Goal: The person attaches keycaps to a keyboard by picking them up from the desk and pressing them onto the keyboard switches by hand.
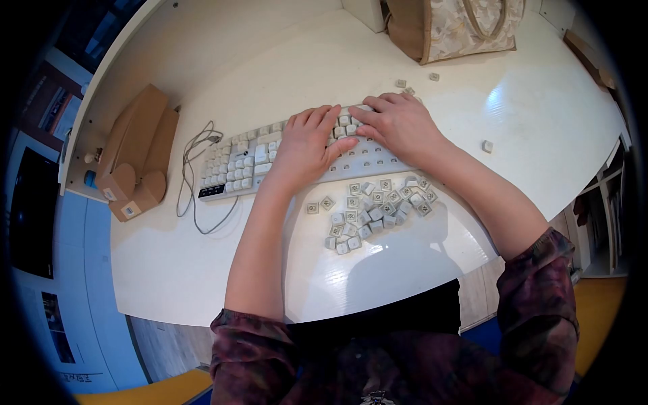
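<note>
A white keyboard (253,158) lies at a slant on the white desk, with part of its near right side bare of keycaps. My left hand (307,148) rests over its middle, palm down, fingers stretched and thumb spread to the right. On the right half of the keyboard lies my right hand (401,128), its fingers apart and reaching to the far edge, its thumb by the fitted keycaps (345,126) between my hands. I see nothing held in either hand; the keys under my palms are hidden. Close to the near edge, loose keycaps (378,206) lie in a pile.
A grey cable (183,179) loops left of the keyboard. Beyond it a brown cardboard box (138,148) stands against the desk's side wall. A patterned bag (459,30) sits at the back. Several stray keycaps lie to the right, one keycap (487,146) farther out.
</note>
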### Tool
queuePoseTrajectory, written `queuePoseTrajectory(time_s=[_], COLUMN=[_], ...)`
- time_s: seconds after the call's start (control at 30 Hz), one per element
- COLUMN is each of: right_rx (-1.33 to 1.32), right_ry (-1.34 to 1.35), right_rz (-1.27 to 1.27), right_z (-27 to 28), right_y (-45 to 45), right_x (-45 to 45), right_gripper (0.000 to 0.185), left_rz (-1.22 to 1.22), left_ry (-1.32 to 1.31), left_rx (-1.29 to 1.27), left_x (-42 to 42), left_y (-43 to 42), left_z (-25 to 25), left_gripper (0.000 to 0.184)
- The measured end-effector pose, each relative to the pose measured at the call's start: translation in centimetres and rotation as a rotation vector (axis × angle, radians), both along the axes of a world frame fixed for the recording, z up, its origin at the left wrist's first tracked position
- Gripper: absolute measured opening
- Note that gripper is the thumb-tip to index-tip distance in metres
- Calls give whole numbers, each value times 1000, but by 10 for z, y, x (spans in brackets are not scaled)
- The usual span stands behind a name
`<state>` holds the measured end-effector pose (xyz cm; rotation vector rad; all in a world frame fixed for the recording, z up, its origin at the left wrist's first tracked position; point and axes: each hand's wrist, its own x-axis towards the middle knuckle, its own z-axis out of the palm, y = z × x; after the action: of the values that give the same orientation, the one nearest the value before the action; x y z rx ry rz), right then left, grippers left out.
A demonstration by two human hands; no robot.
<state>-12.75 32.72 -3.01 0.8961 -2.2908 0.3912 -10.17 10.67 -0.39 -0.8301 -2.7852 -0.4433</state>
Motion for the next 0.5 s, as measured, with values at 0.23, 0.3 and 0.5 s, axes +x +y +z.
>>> queuePoseTrajectory(time_s=[0.23,0.3,0.5], right_rx=[126,125,-22], right_ry=[-429,-441,-93], right_rz=[-25,-27,43], right_z=[28,26,18], right_y=[5,5,2], right_x=[8,7,0], right_gripper=[46,48,30], left_rz=[74,93,82], left_ry=[-12,-32,-42], left_rx=[-31,-14,-48], left_x=[5,4,2], left_y=[4,5,6], left_z=[7,7,4], left_gripper=[69,70,66])
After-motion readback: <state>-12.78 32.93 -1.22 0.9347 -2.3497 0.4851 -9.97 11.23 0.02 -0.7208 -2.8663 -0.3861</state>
